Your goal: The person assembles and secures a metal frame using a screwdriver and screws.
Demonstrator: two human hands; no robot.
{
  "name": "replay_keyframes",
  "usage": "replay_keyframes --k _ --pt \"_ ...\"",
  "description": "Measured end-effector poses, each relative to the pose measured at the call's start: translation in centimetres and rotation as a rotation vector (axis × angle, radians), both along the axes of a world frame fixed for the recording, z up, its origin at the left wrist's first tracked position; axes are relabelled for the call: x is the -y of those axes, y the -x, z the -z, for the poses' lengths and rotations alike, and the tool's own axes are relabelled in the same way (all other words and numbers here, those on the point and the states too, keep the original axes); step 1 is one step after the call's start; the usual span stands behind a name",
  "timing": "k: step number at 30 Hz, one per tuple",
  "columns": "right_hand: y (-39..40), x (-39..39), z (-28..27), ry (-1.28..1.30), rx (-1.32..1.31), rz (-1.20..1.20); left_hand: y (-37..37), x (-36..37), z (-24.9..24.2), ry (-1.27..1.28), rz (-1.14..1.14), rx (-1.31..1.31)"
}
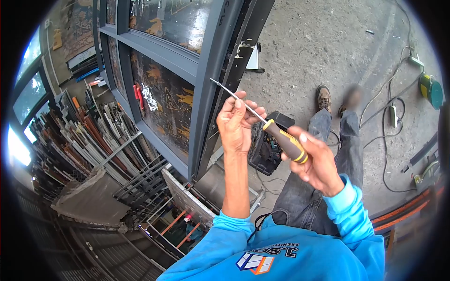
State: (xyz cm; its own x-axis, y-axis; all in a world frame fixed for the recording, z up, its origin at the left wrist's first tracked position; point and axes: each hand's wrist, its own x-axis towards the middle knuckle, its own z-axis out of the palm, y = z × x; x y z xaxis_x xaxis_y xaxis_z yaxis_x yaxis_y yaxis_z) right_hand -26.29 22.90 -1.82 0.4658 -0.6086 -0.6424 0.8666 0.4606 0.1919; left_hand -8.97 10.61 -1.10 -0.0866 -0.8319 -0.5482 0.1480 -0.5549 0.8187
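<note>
A screwdriver [287,140] with a dark grey and yellow handle and a long thin metal shaft lies slantwise across both hands. My right hand [316,161] is closed around its handle. The fingers of my left hand [236,122] are closed about the shaft, thumb resting along it. Up and to the left, the shaft's tip overlaps the grey metal frame [200,89] in this view. Inside that frame, on a dark patterned panel [164,124], lie a heap of screws [149,98] and a red-handled tool [138,97].
Below the frame's edge an open black toolbox [265,152] stands on the concrete floor. Cables [385,136] and a power strip [393,117] lie at the right, near a green and yellow container [430,91]. Long metal profiles [89,136] are stacked at left; another person [192,230] appears beyond.
</note>
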Motion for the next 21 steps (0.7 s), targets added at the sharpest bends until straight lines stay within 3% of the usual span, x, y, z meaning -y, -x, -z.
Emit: replay_keyframes --k 2,3,5,6,8,9,11,13,14,15,16,18,20,21 --pt "-0.8 -0.5 1.5 0.118 0.298 -0.027 0.1 0.1 -0.3 0.026 0.010 0.099" --pt "-1.0 -0.8 1.3 0.121 0.298 -0.029 0.1 0.0 -0.3 0.028 -0.007 0.128" --pt "-1.7 -0.2 -1.2 0.146 -0.565 -0.023 0.4 0.0 -0.5 0.013 -0.048 0.165" --pt "-1.6 -0.6 -1.1 0.418 -1.058 -0.009 0.7 0.0 -0.4 0.008 -0.083 0.176" --pt "-0.7 0.2 -3.0 0.640 -1.534 -0.168 1.4 -0.1 0.5 0.015 -0.152 0.144" --pt "-1.4 -0.7 -1.5 0.665 -1.595 -0.191 1.2 -0.1 0.4 0.008 -0.096 0.065" --pt "-1.5 -0.2 0.1 0.508 -1.385 -0.091 2.1 0.2 -0.6 -0.039 -0.167 -0.050" --pt "-0.4 0.1 0.3 0.108 -0.563 -0.090 2.2 0.2 -1.0 -0.070 -0.234 -0.102" --pt "0.2 0.2 0.9 -0.022 -0.174 -0.096 1.7 0.3 -0.4 -0.006 -0.143 -0.059" --pt "0.5 0.3 1.2 -0.061 -0.003 -0.101 1.3 0.3 -0.1 0.056 -0.053 -0.018" --pt "0.6 0.5 0.8 -0.051 -0.052 -0.106 1.1 0.0 -0.1 0.046 -0.060 -0.022" --pt "-0.5 0.8 -1.1 0.198 -0.858 -0.035 1.1 0.4 0.0 0.022 -0.064 0.046" --pt "0.1 1.0 -2.7 0.781 -1.741 -0.190 1.4 0.5 0.1 0.015 -0.087 0.049" --pt "-0.7 0.6 -2.4 0.734 -1.761 -0.176 1.6 0.6 -0.1 0.018 -0.083 0.092"
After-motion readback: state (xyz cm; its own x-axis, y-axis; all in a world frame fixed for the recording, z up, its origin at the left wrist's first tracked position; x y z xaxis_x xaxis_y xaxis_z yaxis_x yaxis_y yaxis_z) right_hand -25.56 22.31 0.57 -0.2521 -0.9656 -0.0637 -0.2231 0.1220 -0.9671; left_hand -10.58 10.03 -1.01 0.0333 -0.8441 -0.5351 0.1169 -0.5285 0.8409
